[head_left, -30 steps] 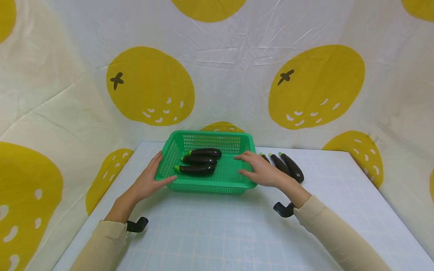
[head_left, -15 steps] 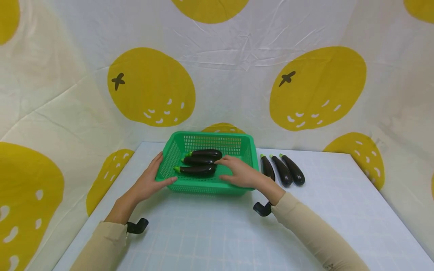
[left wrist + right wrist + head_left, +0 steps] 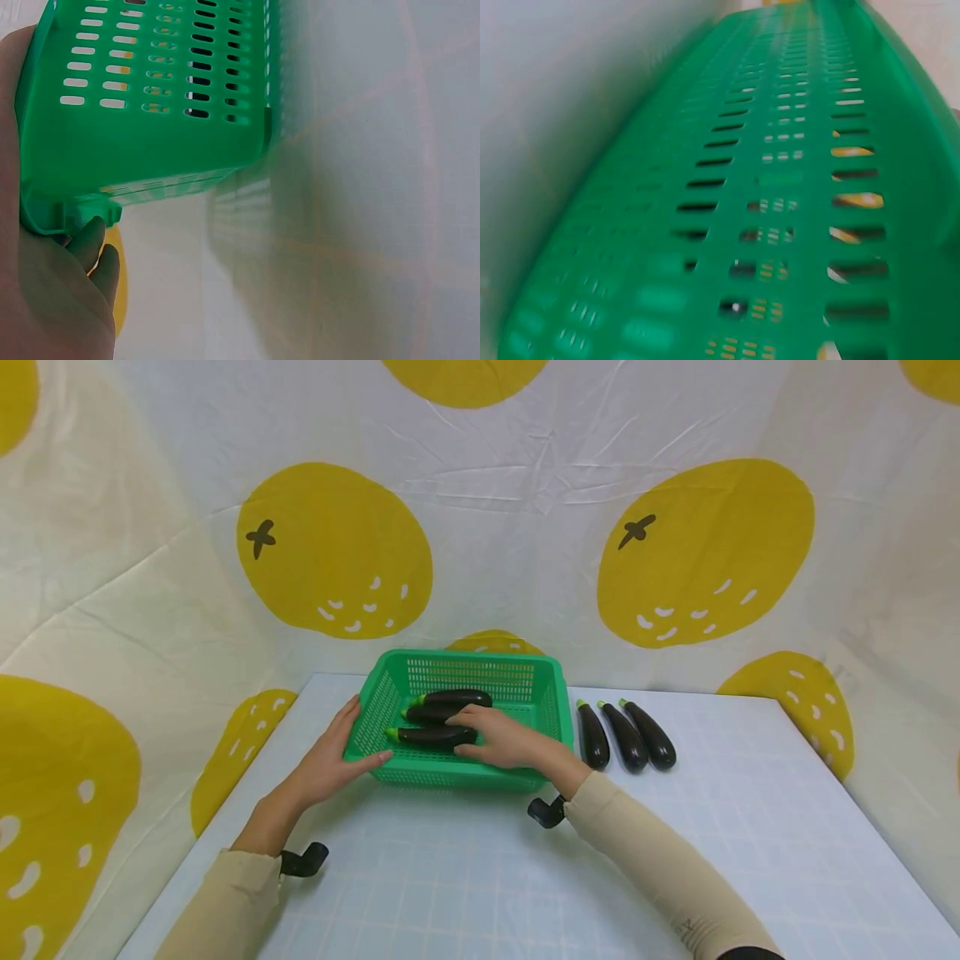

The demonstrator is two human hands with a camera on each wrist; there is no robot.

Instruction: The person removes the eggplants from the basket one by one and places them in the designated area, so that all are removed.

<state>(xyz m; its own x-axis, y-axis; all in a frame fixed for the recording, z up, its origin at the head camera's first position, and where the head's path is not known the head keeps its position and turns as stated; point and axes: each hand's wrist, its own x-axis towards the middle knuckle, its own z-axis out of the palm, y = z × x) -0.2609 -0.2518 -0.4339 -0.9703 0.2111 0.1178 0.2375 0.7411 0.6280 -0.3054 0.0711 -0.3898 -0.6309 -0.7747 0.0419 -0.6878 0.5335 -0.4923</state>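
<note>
A green plastic basket (image 3: 555,710) with slotted walls stands toward the back of the table. My left hand (image 3: 327,762) grips its left front corner, thumb over the front rim. In the left wrist view, fingertips (image 3: 106,271) curl beneath the rim of the basket (image 3: 150,142). My right hand (image 3: 502,739) reaches over the front rim into the basket. Its fingers and thumb stand apart on either side of the right end of the front eggplant (image 3: 427,737). Behind lie a middle eggplant (image 3: 429,714) and a back eggplant (image 3: 457,697), stems leftward. The right wrist view is filled by the basket's slotted wall (image 3: 780,180), hiding the hand.
Outside the basket, three more eggplants lie side by side on the table to its right: a left one (image 3: 593,737), a middle one (image 3: 624,737) and a right one (image 3: 651,735). A patterned curtain (image 3: 517,568) hangs right behind the table (image 3: 480,877).
My right hand has moved left over the basket, from its right side to the front eggplant's end, uncovering the eggplants outside. The left hand and the basket have stayed put.
</note>
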